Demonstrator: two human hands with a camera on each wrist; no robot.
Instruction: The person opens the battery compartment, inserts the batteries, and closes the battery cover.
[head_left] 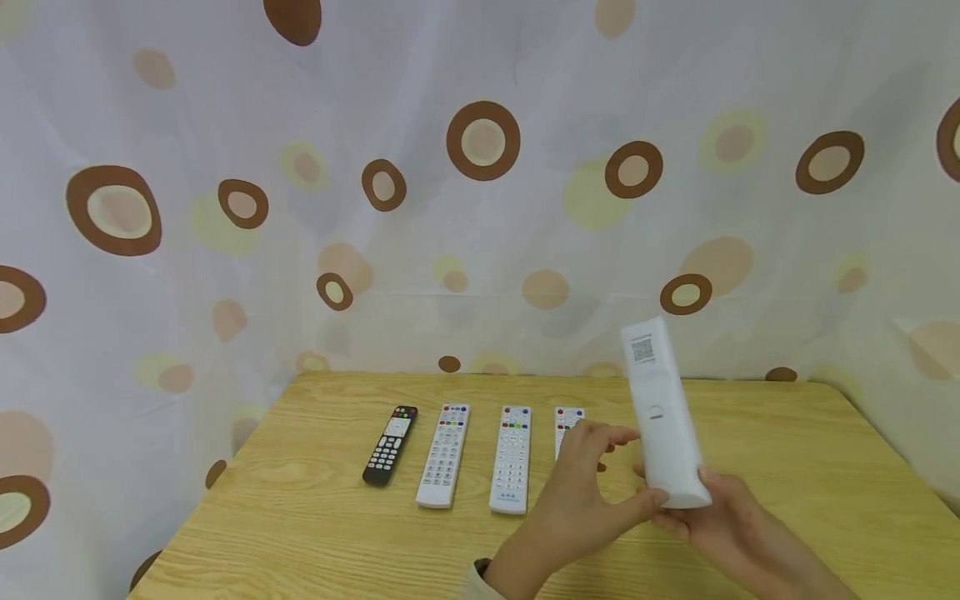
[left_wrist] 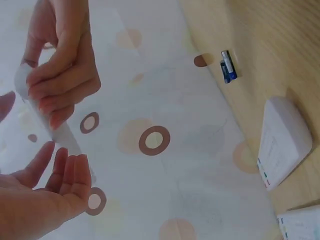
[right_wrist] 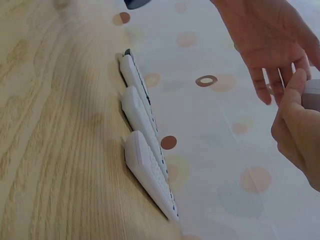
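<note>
A white remote control is held up over the right part of the table, its back with a QR-code label facing me. My right hand grips its lower end; the right wrist view shows the thumb on the remote's end. My left hand is beside the remote's left side, fingers loosely bent and thumb near its lower corner. From the left wrist view, the left fingers lie close to the remote; whether they touch it, I cannot tell.
On the wooden table lie a black remote and white remotes in a row, the rightmost white remote partly behind my left hand. Batteries lie on the table. A dotted curtain hangs behind.
</note>
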